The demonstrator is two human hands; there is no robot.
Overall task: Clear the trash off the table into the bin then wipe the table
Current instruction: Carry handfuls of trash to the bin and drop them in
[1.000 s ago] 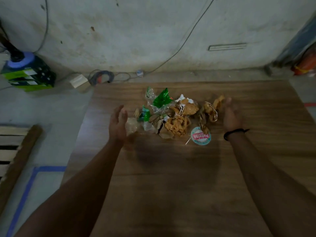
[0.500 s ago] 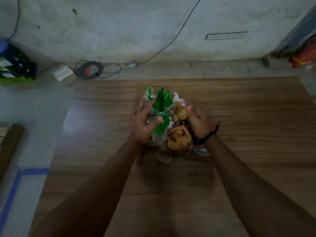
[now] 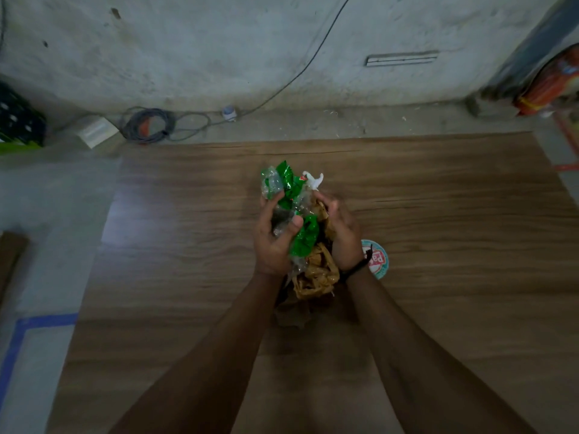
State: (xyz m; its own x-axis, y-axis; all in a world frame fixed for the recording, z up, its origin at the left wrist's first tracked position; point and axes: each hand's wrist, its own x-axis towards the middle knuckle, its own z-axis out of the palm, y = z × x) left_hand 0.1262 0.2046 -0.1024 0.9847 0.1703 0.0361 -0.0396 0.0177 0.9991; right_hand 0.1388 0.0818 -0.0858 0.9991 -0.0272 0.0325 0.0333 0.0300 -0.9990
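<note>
Left hand (image 3: 272,244) and right hand (image 3: 344,234) curl fingers (image 3: 277,199) round the trash (image 3: 316,274). A lid (image 3: 378,261) lies beside them on the wooden worktop (image 3: 454,245); cables (image 3: 147,125) by the wall (image 3: 219,51).

2 grips (image 3: 272,242) (image 3: 343,233), 1 trash bundle (image 3: 305,238), 1 round lid (image 3: 378,261), 1 table (image 3: 463,239).

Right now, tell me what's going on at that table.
A person is gathering the pile of trash, green and clear wrappers with crumpled brown paper, between both hands over the wooden table. The left hand grips it from one side and the right hand from the other. A round printed lid lies on the table beside the right wrist, outside the bundle. No bin or cloth is in view.
</note>
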